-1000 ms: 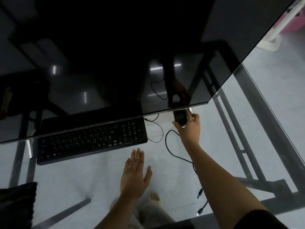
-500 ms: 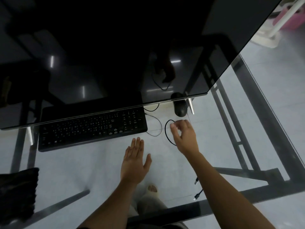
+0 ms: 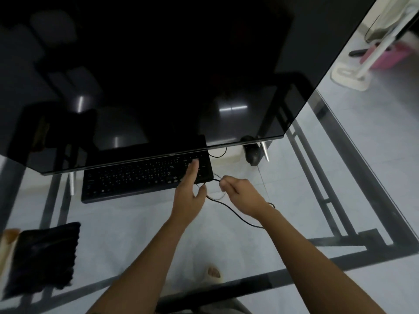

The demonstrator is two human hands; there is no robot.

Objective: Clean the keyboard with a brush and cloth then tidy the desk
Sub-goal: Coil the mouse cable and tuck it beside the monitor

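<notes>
keyboard (image 3: 140, 177) under monitor (image 3: 158, 75), right end being touched by left hand (image 3: 188, 196), fingers straight | cable (image 3: 235, 213) being pinched by right hand (image 3: 242, 193) | cloth (image 3: 43, 254) lying desk (image 3: 136, 225) left

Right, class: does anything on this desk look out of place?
Yes: a thin black cable trails in loose loops over the glass desk beside the black keyboard, pinched by the right hand. The black mouse sits tucked under a corner of the large black monitor.

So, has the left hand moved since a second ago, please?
Yes: the left hand went forward, from the desk before the keyboard onto its right-end keys.
</notes>
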